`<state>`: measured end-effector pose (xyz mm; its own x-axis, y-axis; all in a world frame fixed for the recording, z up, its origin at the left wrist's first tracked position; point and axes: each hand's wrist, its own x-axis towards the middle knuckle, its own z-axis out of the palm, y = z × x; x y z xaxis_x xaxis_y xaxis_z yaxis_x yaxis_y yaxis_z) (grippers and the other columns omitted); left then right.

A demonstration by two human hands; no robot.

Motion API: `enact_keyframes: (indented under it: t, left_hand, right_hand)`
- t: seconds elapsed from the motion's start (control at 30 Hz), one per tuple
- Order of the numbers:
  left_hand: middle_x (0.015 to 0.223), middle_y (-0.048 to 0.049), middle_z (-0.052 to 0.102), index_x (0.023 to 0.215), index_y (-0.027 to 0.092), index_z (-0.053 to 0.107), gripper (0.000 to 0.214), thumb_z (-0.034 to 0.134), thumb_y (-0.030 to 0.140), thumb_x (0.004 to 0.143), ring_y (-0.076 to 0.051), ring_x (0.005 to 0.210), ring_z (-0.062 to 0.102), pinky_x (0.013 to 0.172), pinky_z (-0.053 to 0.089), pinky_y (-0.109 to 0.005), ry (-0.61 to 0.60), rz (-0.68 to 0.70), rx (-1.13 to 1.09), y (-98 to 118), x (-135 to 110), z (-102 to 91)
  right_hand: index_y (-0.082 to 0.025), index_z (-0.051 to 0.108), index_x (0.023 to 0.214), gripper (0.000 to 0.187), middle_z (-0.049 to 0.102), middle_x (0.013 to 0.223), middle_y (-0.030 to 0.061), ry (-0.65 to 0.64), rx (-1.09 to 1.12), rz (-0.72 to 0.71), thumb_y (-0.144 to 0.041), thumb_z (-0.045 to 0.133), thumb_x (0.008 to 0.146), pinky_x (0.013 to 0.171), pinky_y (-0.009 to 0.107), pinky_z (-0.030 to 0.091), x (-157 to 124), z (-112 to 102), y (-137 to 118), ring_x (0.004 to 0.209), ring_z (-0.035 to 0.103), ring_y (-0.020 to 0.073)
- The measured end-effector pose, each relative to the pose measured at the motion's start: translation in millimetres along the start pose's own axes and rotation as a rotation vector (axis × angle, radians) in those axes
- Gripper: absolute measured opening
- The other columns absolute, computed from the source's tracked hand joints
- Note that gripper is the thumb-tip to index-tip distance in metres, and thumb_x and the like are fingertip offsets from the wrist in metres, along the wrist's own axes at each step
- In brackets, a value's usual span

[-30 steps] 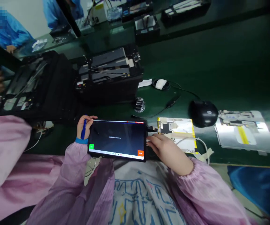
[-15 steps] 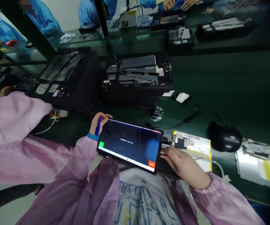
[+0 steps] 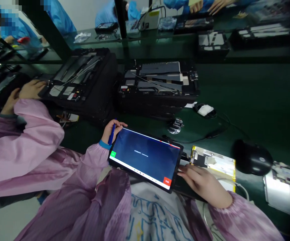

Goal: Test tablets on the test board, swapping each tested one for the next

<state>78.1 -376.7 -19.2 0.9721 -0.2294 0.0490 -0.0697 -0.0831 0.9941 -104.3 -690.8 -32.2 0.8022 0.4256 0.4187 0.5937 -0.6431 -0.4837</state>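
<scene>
A black tablet [image 3: 145, 155] with a lit dark-blue screen lies at the table's near edge; it shows a green square at lower left and a red square at lower right. My left hand [image 3: 112, 129] grips the tablet's upper left corner and also pinches a blue pen [image 3: 111, 134]. My right hand [image 3: 200, 179] rests against the tablet's right edge, fingers curled on it. Just beyond that hand lies an opened device panel with yellow tape [image 3: 214, 160].
Two black trays of opened tablets [image 3: 157, 83] [image 3: 76, 83] stand behind. A small counter [image 3: 175, 125], a cable [image 3: 210, 134], a black scanner [image 3: 252, 157] and a silver panel [image 3: 284, 185] lie on the green mat. A pink-sleeved co-worker's hand [image 3: 31, 88] touches the left tray.
The view has swung left and up, so the tablet now looks tilted. Both hands keep their hold on the tablet. The co-worker's hands have come into view at the left tray.
</scene>
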Motion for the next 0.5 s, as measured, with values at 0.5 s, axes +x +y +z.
enact_keyframes:
  t: [0.5]
  left_hand:
    - [0.083, -0.0054, 0.071, 0.073, 0.018, 0.046, 0.032, 0.072, 0.037, 0.073, -0.017, 0.08, 0.064, 0.078, 0.043, -0.032, -0.031, 0.007, -0.086, -8.9, -3.4, -2.8]
  right_hand:
    - [-0.018, 0.052, 0.08, 0.027, 0.06, 0.072, 0.0027, 0.082, 0.053, 0.0, -0.031, 0.044, 0.102, 0.053, 0.024, 0.048, -1.9, -0.7, 2.3, 0.059, 0.06, 0.0144]
